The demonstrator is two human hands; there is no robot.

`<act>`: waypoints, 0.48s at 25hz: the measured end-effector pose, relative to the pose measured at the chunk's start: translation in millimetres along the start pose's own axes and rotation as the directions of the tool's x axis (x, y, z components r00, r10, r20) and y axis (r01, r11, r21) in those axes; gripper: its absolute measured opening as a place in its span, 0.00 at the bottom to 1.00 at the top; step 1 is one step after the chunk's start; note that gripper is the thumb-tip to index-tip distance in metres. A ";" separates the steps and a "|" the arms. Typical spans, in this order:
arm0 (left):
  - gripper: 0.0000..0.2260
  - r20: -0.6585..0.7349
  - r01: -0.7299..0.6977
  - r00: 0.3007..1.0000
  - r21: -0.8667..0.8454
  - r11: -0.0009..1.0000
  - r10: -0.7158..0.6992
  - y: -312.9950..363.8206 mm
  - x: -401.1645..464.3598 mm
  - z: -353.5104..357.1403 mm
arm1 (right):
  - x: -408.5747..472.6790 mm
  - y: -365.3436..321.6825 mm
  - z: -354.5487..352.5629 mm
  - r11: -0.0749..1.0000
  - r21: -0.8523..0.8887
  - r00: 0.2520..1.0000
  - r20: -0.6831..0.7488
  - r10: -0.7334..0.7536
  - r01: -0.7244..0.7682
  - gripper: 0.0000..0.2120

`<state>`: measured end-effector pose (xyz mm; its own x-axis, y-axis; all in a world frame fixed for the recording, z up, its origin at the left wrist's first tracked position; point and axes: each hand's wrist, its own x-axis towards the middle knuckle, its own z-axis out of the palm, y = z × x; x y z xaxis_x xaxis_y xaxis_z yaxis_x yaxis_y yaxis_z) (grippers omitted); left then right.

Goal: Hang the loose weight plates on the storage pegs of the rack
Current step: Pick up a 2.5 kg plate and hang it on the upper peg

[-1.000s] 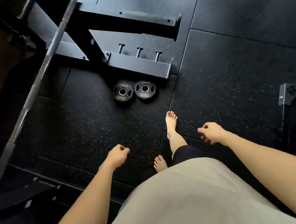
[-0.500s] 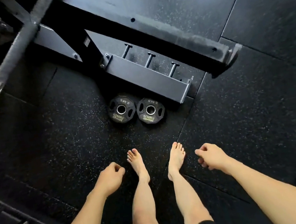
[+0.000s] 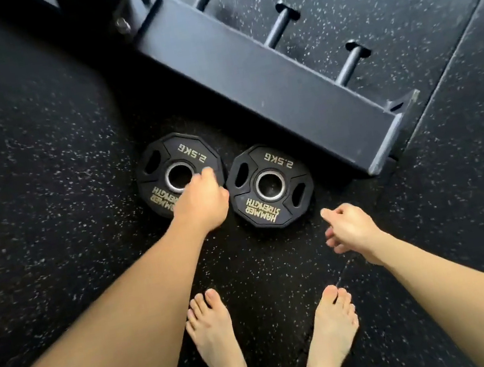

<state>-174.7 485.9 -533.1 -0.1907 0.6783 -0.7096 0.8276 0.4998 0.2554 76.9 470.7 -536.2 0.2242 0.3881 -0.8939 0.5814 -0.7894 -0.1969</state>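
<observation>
Two black 2.5 kg weight plates lie flat on the floor, side by side, in front of the rack's low beam. My left hand covers the lower right part of the left plate, with a fingertip at the rim of its centre hole. The back of the hand hides the other fingers, so a grip cannot be made out. My right hand hovers loosely curled just right of and below the right plate, holding nothing. Three bare storage pegs stick out from the far side of the beam.
Speckled black rubber floor tiles surround everything. My bare feet stand just behind the plates. The rack's upright base with bolts is at the top left, and the beam's end cap is on the right.
I have bent down close to the plates. My left hand moved forward onto the left plate, and my right hand came nearer to the right plate.
</observation>
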 end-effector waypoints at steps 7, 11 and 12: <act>0.20 -0.111 -0.147 0.967 0.490 0.859 0.229 9.4 100.0 58.0 | 96.8 -9.5 51.4 0.991 -0.129 0.992 -0.120 -0.049 0.034 0.24; 0.18 -0.159 -0.143 0.943 0.599 0.788 0.291 15.3 115.5 76.5 | 108.1 -9.1 57.5 0.955 -0.289 0.985 -0.131 -0.110 0.068 0.21; 0.17 -0.161 -0.139 0.947 0.577 0.805 0.279 18.1 116.5 77.4 | 108.3 -11.5 58.2 0.952 -0.298 0.982 -0.152 -0.117 0.068 0.20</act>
<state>-141.1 532.2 -662.0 -0.0342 0.8685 -0.4946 0.9972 -0.0032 -0.0747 49.0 494.1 -654.2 0.2706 0.5453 -0.7933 0.8015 -0.5841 -0.1281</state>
